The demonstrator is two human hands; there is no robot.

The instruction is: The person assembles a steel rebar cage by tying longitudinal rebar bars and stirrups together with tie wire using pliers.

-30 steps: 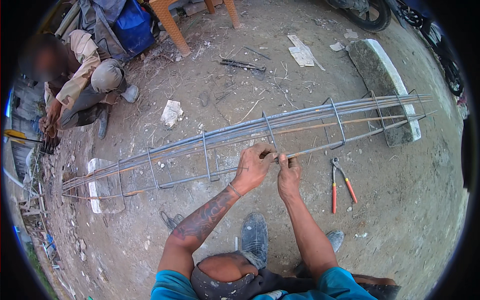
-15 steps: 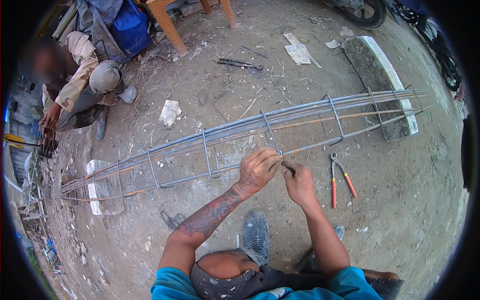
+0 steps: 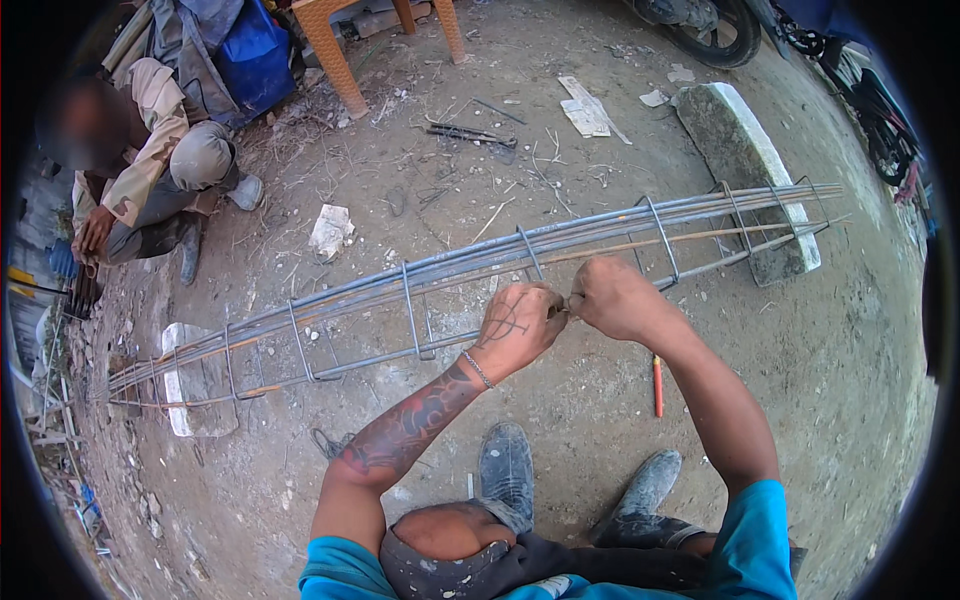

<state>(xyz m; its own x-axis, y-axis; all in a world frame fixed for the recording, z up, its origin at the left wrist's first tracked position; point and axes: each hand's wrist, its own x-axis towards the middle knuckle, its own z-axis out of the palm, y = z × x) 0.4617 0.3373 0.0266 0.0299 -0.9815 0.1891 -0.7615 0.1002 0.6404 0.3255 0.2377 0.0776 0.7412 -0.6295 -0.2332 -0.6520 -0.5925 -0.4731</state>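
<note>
A long cage of steel rebar [image 3: 380, 290] with square stirrups lies across in front of me. Both my hands meet at its near lower bar, beside a stirrup [image 3: 530, 253] right of the middle. My left hand [image 3: 518, 325] is closed, fingertips pinched at the bar. Against it sits my right hand [image 3: 618, 297], closed too, with its back turned up and its knuckles over the bar. Something small and thin seems to be between the fingertips, too small to name. Below my right forearm one red handle of the pincers [image 3: 658, 387] shows; the arm hides the remainder.
Concrete blocks prop the cage at the right [image 3: 750, 170] and left [image 3: 200, 385]. At the upper left a person [image 3: 150, 180] squats. Dark tools [image 3: 470, 134], paper scraps [image 3: 331, 231], an orange plastic chair [image 3: 335, 60] and a motorcycle wheel [image 3: 722, 40] are farther back.
My right hand has rolled over and moved up onto the bar, its elbow swinging out to the right and covering most of the pincers. My left hand stays nearly in place.
</note>
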